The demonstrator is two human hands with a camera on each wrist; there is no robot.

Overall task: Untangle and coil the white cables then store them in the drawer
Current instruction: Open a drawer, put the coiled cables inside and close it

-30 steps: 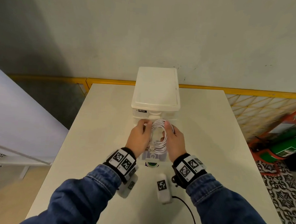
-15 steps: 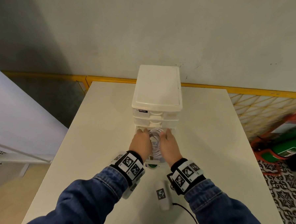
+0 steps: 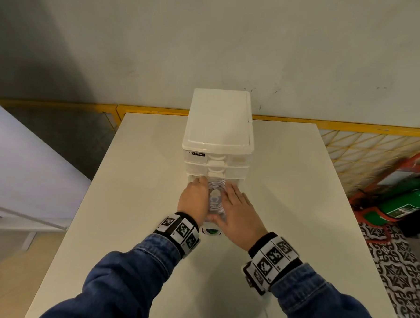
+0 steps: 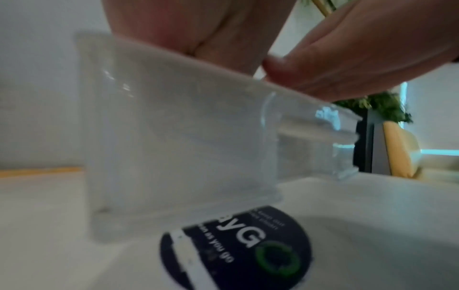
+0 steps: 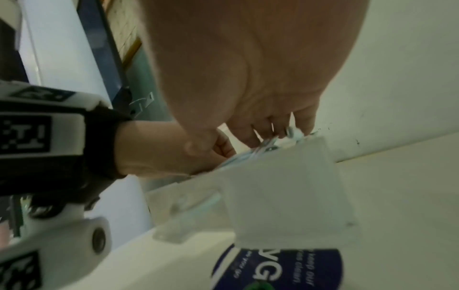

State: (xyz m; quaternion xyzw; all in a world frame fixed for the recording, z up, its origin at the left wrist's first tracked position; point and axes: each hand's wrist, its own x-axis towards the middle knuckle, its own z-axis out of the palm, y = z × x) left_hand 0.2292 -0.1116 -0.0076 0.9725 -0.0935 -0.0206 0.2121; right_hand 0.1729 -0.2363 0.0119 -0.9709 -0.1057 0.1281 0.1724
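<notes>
The coiled white cable point(image 3: 215, 195) lies in the pulled-out bottom drawer point(image 3: 189, 181) of the white drawer unit point(image 3: 218, 118). My left hand point(image 3: 195, 198) is at the coil's left side, fingers curled down onto it. My right hand point(image 3: 238, 206) lies flat over the coil's right side with straight fingers. In the right wrist view the right hand's fingertips point(image 5: 280, 129) touch the cable point(image 5: 258, 152) at the rim of the translucent drawer point(image 5: 285, 186), and the left hand point(image 5: 161, 149) holds the coil beside them. The left wrist view shows the drawer front point(image 4: 174, 127) under the left palm point(image 4: 174, 19).
The unit stands mid-table on a white table point(image 3: 287, 187), its two upper drawers closed. A round dark sticker point(image 3: 211, 231) lies on the table just before the drawer. A yellow mesh fence point(image 3: 362, 152) and a green cylinder point(image 3: 401, 205) are off the right edge.
Both hands moved forward and down, carrying the coil from above the drawer into it. The right hand's fingers have straightened flat over the coil.
</notes>
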